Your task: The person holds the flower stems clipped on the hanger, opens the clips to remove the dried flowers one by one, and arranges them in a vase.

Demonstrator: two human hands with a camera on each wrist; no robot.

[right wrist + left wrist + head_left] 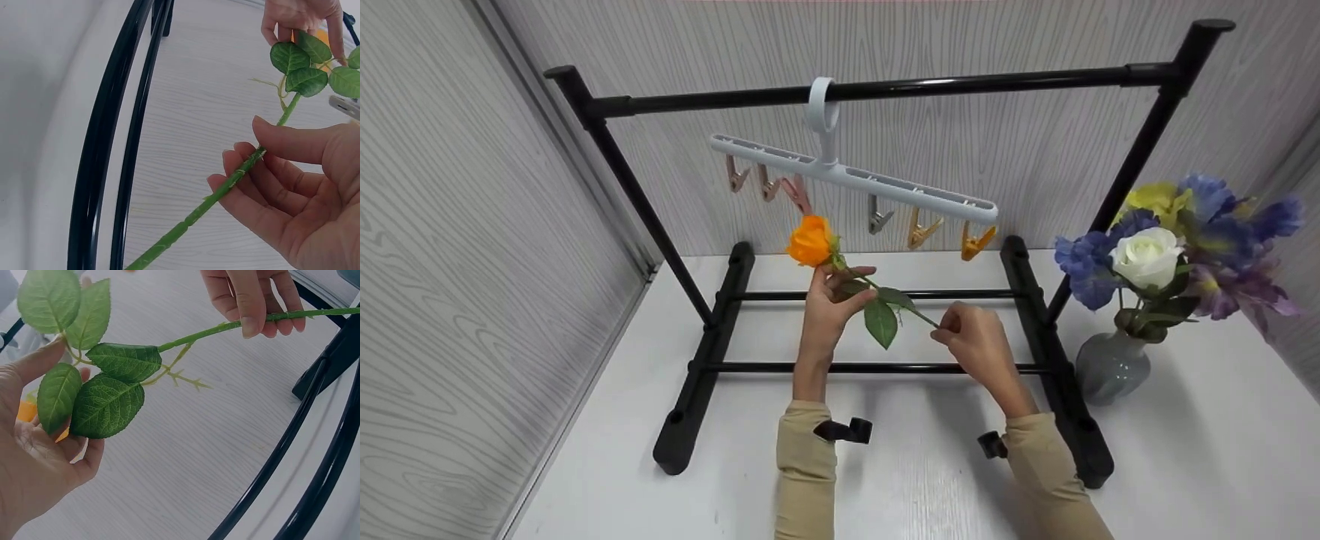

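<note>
An orange artificial rose (pixel 811 241) with green leaves (pixel 107 408) is held between both hands, its stem slanting down to the right in the head view. Just under the bloom, my left hand (pixel 831 300) grips the stem; leaves partly cover those fingers in the left wrist view. Lower on the stem (pixel 191 219), my right hand (pixel 976 339) pinches it between thumb and fingertips. A pink clip (pixel 797 195) hangs tilted right above the bloom; whether they touch I cannot tell. It belongs to a pale blue clip hanger (pixel 877 184) hooked over a black rail.
The black rack (pixel 930 86) surrounds the hands, with two low crossbars (pixel 885 367) beneath them. Several other clips hang from the hanger, such as an orange one (pixel 976 241). At right stands a grey vase (pixel 1110 367) with a white rose (pixel 1147 257) and purple-blue flowers (pixel 1087 262).
</note>
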